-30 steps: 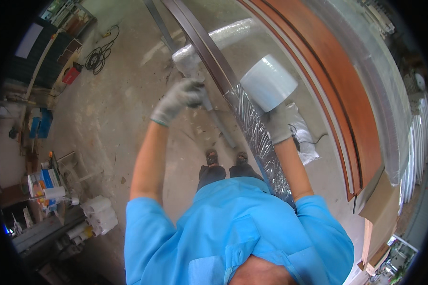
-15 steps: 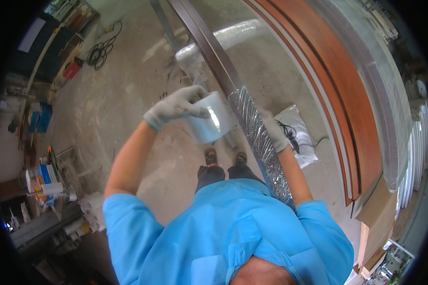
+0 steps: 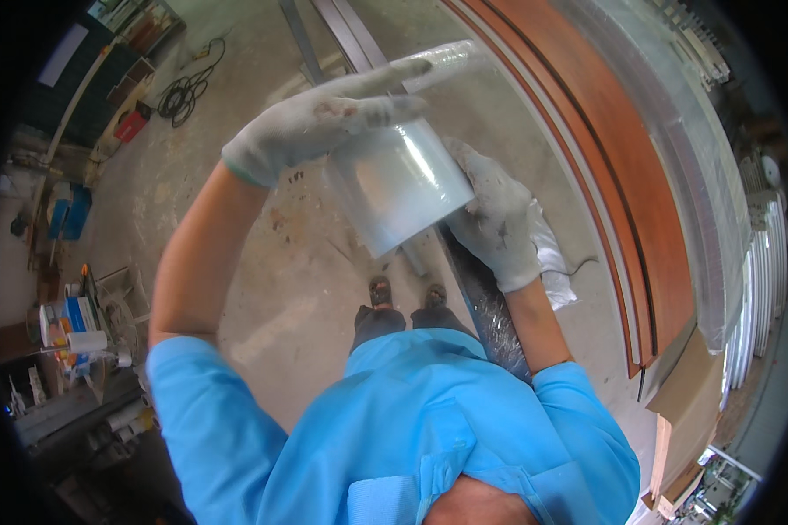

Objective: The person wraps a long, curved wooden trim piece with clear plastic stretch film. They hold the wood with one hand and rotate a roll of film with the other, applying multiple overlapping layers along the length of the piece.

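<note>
A wide roll of clear plastic wrapping film (image 3: 398, 188) is raised in front of me, tilted above a long profile bar. My left hand (image 3: 324, 118), in a stained grey-white glove, lies along the roll's upper edge with its fingers stretched out to the right. My right hand (image 3: 496, 210), gloved alike, closes on the roll's right side, its fingertips partly hidden behind it. Beneath the roll runs the long dark bar (image 3: 352, 33), its middle covered by the roll and my hands. Shiny film wraps the bar's near part (image 3: 502, 332), close to my waist.
Long reddish-brown panels (image 3: 626, 201) stand along the right, with film-covered lengths (image 3: 714, 201) beyond. A film-wrapped bundle (image 3: 446, 66) lies behind the bar. At left are a cluttered bench (image 3: 83, 341) and a coiled black cable (image 3: 179, 101). A white bag (image 3: 552, 258) lies right of the bar.
The film roll has come up and to the right, over the bar. My left hand has moved up and its fingers have straightened. My right hand has come from behind the bar to the roll.
</note>
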`<state>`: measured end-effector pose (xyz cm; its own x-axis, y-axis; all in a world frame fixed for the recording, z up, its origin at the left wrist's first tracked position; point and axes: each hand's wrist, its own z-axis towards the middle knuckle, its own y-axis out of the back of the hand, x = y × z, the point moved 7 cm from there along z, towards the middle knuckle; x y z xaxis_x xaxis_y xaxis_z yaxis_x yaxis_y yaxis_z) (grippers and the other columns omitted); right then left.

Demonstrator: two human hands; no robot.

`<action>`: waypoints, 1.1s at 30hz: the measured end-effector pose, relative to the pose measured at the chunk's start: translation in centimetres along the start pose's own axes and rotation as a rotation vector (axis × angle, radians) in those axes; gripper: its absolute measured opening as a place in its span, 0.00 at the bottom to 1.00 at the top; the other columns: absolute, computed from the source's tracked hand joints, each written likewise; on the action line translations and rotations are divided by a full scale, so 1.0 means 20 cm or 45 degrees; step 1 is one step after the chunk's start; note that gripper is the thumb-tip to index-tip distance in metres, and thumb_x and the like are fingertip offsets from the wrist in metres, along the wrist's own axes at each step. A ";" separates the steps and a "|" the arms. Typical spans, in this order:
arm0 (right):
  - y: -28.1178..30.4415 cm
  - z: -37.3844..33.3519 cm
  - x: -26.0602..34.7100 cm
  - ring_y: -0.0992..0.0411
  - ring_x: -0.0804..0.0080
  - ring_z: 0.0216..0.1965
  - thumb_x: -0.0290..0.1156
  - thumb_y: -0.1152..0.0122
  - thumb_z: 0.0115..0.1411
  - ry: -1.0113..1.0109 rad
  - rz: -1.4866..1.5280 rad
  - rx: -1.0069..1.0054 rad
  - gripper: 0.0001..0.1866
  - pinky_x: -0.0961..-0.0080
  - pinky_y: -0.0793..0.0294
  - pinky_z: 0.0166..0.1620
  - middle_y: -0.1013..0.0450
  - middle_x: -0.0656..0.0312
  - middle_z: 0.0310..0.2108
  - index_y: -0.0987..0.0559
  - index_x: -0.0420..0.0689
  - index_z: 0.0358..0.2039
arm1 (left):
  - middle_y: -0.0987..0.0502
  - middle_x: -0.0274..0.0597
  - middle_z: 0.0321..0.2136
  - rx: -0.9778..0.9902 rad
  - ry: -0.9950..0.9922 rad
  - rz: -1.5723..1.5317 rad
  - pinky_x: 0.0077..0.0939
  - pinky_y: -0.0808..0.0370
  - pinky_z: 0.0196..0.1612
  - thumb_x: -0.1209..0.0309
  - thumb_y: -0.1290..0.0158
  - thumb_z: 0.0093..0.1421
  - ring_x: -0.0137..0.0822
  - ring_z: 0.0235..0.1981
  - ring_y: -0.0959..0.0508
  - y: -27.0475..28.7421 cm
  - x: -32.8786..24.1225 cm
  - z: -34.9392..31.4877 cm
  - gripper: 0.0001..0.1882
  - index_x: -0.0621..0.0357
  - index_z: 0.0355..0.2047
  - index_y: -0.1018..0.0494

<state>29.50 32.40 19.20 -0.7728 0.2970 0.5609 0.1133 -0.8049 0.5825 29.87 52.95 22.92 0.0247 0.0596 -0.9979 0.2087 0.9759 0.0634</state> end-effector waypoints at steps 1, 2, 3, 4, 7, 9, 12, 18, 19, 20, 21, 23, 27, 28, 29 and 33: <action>-0.02 -0.03 -0.05 0.20 0.49 0.49 0.36 0.24 0.54 -0.060 0.054 -0.032 0.31 0.63 0.19 0.53 0.20 0.51 0.49 0.22 0.40 0.57 | 0.23 0.51 0.55 0.025 -0.122 -0.032 0.28 0.24 0.57 0.58 0.43 0.70 0.37 0.53 0.20 0.03 0.02 -0.02 0.38 0.69 0.72 0.43; -0.04 -0.06 -0.10 0.19 0.51 0.48 0.36 0.26 0.57 -0.085 0.097 -0.068 0.27 0.65 0.19 0.52 0.20 0.51 0.47 0.21 0.39 0.56 | 0.22 0.51 0.55 -0.364 -0.134 -0.088 0.29 0.23 0.56 0.58 0.42 0.69 0.38 0.53 0.20 0.14 0.10 -0.07 0.38 0.69 0.70 0.41; -0.06 -0.09 -0.17 0.19 0.56 0.48 0.37 0.27 0.59 -0.175 0.260 -0.125 0.26 0.66 0.19 0.51 0.19 0.52 0.47 0.22 0.39 0.55 | 0.22 0.52 0.54 -0.770 -0.144 -0.123 0.31 0.23 0.56 0.58 0.41 0.68 0.39 0.52 0.19 0.23 0.20 -0.17 0.37 0.69 0.69 0.39; -0.08 -0.12 -0.23 0.19 0.60 0.48 0.37 0.28 0.61 -0.232 0.413 -0.180 0.25 0.68 0.20 0.50 0.19 0.54 0.47 0.22 0.38 0.55 | 0.21 0.52 0.53 -0.864 -0.080 -0.116 0.32 0.23 0.55 0.58 0.41 0.67 0.40 0.51 0.19 0.22 0.31 -0.26 0.37 0.69 0.68 0.37; -0.18 -0.22 -0.42 0.21 0.71 0.48 0.40 0.31 0.66 -0.560 0.857 -0.260 0.23 0.73 0.23 0.50 0.20 0.57 0.47 0.22 0.37 0.53 | 0.21 0.56 0.52 -0.248 0.421 -0.423 0.42 0.22 0.56 0.59 0.37 0.60 0.47 0.52 0.19 -0.21 0.74 -0.37 0.39 0.71 0.65 0.35; -0.23 -0.28 -0.49 0.23 0.75 0.48 0.42 0.32 0.68 -0.698 1.059 -0.295 0.23 0.75 0.24 0.51 0.20 0.59 0.48 0.23 0.36 0.53 | 0.29 0.59 0.62 0.274 0.480 -0.694 0.46 0.28 0.65 0.59 0.34 0.61 0.52 0.64 0.27 -0.61 0.89 -0.43 0.45 0.71 0.70 0.42; -0.24 -0.30 -0.52 0.24 0.76 0.49 0.44 0.34 0.69 -0.658 1.280 -0.297 0.23 0.76 0.26 0.53 0.21 0.60 0.48 0.23 0.37 0.53 | 0.24 0.47 0.59 0.362 0.310 -1.122 0.45 0.26 0.63 0.62 0.37 0.66 0.47 0.60 0.24 -0.88 0.92 -0.39 0.36 0.64 0.68 0.37; -0.20 -0.29 -0.69 0.24 0.75 0.51 0.48 0.36 0.70 -0.701 1.265 -0.151 0.26 0.72 0.23 0.52 0.20 0.59 0.49 0.23 0.38 0.55 | 0.22 0.44 0.57 0.401 0.539 -1.073 0.40 0.23 0.59 0.52 0.40 0.68 0.38 0.58 0.22 -1.05 0.88 -0.36 0.33 0.62 0.64 0.30; -0.19 -0.29 -0.69 0.24 0.73 0.52 0.48 0.38 0.71 -0.587 1.210 -0.058 0.27 0.71 0.22 0.53 0.21 0.57 0.51 0.25 0.38 0.57 | 0.22 0.42 0.57 0.404 0.624 -1.024 0.36 0.21 0.57 0.53 0.40 0.68 0.36 0.57 0.22 -1.10 0.88 -0.40 0.32 0.60 0.65 0.32; -0.18 -0.30 -0.70 0.23 0.71 0.54 0.49 0.40 0.71 -0.471 1.137 0.056 0.28 0.70 0.21 0.54 0.22 0.55 0.53 0.26 0.38 0.60 | 0.22 0.41 0.56 0.436 0.719 -1.007 0.33 0.20 0.55 0.54 0.40 0.68 0.34 0.57 0.22 -1.17 0.90 -0.44 0.32 0.58 0.65 0.33; -0.19 -0.35 -0.73 0.23 0.67 0.55 0.48 0.43 0.73 -0.565 1.305 0.098 0.30 0.69 0.19 0.55 0.25 0.51 0.57 0.30 0.38 0.64 | 0.21 0.40 0.56 0.471 0.707 -0.985 0.31 0.20 0.55 0.54 0.40 0.69 0.33 0.55 0.21 -1.24 0.89 -0.48 0.31 0.58 0.65 0.33; -0.24 -0.49 -0.79 0.23 0.64 0.57 0.47 0.46 0.74 -0.918 1.782 0.081 0.31 0.68 0.18 0.57 0.28 0.47 0.61 0.34 0.38 0.67 | 0.21 0.39 0.55 0.640 0.759 -0.969 0.29 0.20 0.53 0.54 0.41 0.70 0.32 0.52 0.21 -1.41 0.90 -0.55 0.29 0.57 0.63 0.31; -0.27 -0.80 -0.71 0.24 0.64 0.57 0.46 0.46 0.74 -1.240 2.005 0.124 0.30 0.69 0.18 0.56 0.28 0.48 0.61 0.33 0.37 0.67 | 0.17 0.45 0.46 1.107 0.156 -0.337 0.30 0.23 0.48 0.49 0.52 0.74 0.36 0.45 0.19 -1.52 0.85 -0.61 0.27 0.61 0.56 0.21; -0.29 -0.87 -0.67 0.24 0.64 0.57 0.45 0.46 0.74 -1.305 2.057 0.159 0.30 0.69 0.19 0.56 0.28 0.48 0.61 0.33 0.37 0.67 | 0.17 0.46 0.46 1.118 -0.070 -0.067 0.30 0.23 0.50 0.51 0.54 0.76 0.38 0.46 0.18 -1.47 0.84 -0.62 0.25 0.61 0.54 0.21; -0.32 -0.93 -0.63 0.24 0.64 0.57 0.45 0.46 0.74 -1.351 2.091 0.193 0.30 0.69 0.19 0.56 0.28 0.48 0.61 0.33 0.37 0.67 | 0.17 0.46 0.46 1.120 -0.228 -0.008 0.31 0.24 0.52 0.54 0.53 0.75 0.40 0.48 0.19 -1.38 0.82 -0.62 0.23 0.61 0.54 0.21; -0.47 -0.98 -0.56 0.24 0.64 0.56 0.44 0.46 0.74 -1.414 2.120 0.324 0.29 0.70 0.20 0.56 0.28 0.48 0.60 0.33 0.37 0.66 | 0.22 0.48 0.59 0.328 0.722 -0.415 0.37 0.28 0.63 0.59 0.50 0.73 0.40 0.60 0.23 -0.57 1.10 -0.44 0.25 0.62 0.63 0.27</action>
<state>24.76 26.56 -4.12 0.7925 -0.3090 0.5258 0.3172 -0.5275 -0.7881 19.49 44.92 0.13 -0.5777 -0.0593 -0.8141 0.3450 0.8861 -0.3094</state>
